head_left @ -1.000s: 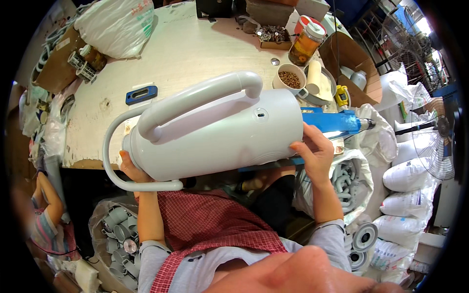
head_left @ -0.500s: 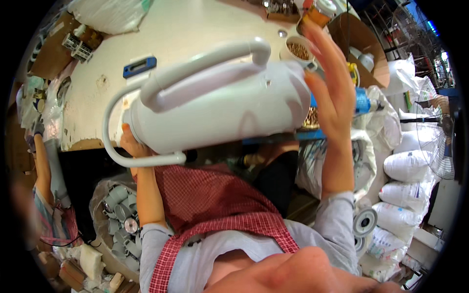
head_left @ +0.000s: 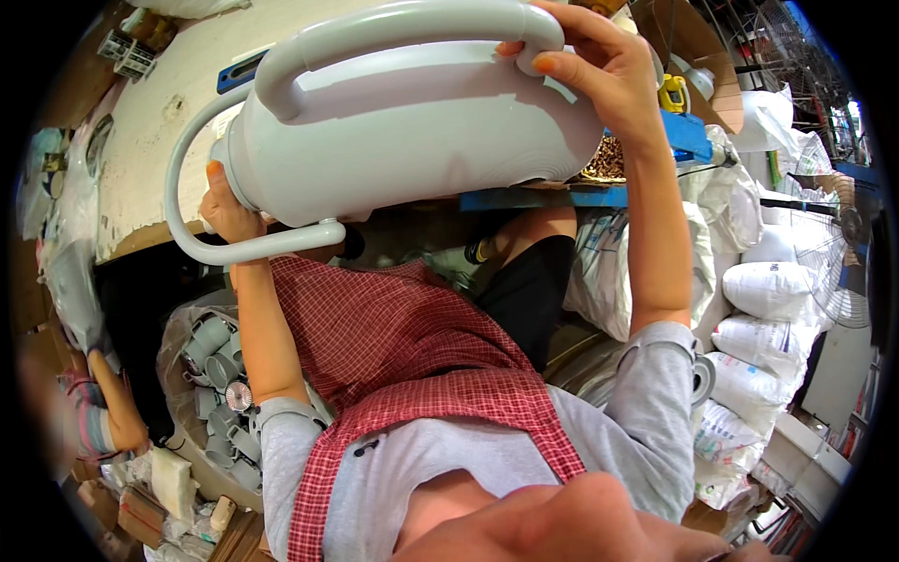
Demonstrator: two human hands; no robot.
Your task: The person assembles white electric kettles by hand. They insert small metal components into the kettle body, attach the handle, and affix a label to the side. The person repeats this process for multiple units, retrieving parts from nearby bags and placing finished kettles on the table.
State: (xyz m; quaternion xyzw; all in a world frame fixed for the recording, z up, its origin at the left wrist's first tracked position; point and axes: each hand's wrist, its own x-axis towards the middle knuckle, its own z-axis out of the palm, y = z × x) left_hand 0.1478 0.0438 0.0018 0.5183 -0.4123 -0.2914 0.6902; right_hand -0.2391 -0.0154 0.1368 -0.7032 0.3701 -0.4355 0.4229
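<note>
- Front and centre at twelve o'clock, here's the grey vessel [head_left: 412, 131], lying on its side over the bench's near edge, its narrow neck toward nine!
- Left hand [head_left: 232, 208] at ten o'clock, closed around that neck, inside the loop of the curved tube [head_left: 174, 178].
- Up at one o'clock, the right hand [head_left: 609, 70]: thumb and fingers pinching the right end of the arched handle [head_left: 403, 33].
- The pale bench [head_left: 140, 173] spreads out at ten, a blue tool [head_left: 242, 71] on it just behind the vessel.
- Two o'clock now: small brass-coloured parts [head_left: 607, 159] beside the vessel's wide end, a blue bar [head_left: 688, 139] near them.
- Grey cup-shaped parts [head_left: 222, 368] fill a bag at eight; beyond, a co-worker's arm [head_left: 122, 407].
- White sacks [head_left: 763, 290] stacked at three, a fan [head_left: 843, 225] alongside.
- Red checked apron [head_left: 421, 412] at six.
</note>
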